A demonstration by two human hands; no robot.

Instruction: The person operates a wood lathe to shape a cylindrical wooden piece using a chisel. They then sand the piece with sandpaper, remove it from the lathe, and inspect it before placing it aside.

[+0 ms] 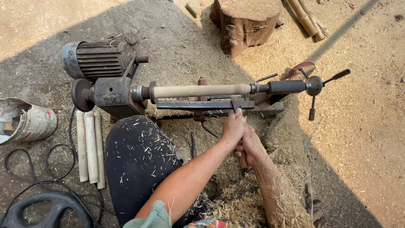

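Observation:
A pale wooden spindle point(202, 90) is mounted level in a small floor lathe, between the headstock point(114, 93) and the tailstock point(291, 86). My left hand point(233, 126) is closed over the front of a turning tool, fingertips at the metal tool rest point(202, 104) just below the spindle's right end. My right hand point(249, 145) sits right behind it, gripping the tool's wooden handle point(243, 162). The tool's blade is hidden under my hands. Wood shavings cover my right forearm.
A grey electric motor point(99, 59) stands behind the headstock. Three pale turned rods point(90, 145) lie at the left beside my dark-clothed knee point(139, 160). A tipped bucket point(25, 122), black cables point(42, 177), a tree stump point(247, 23) and heaps of shavings point(236, 198) surround the lathe.

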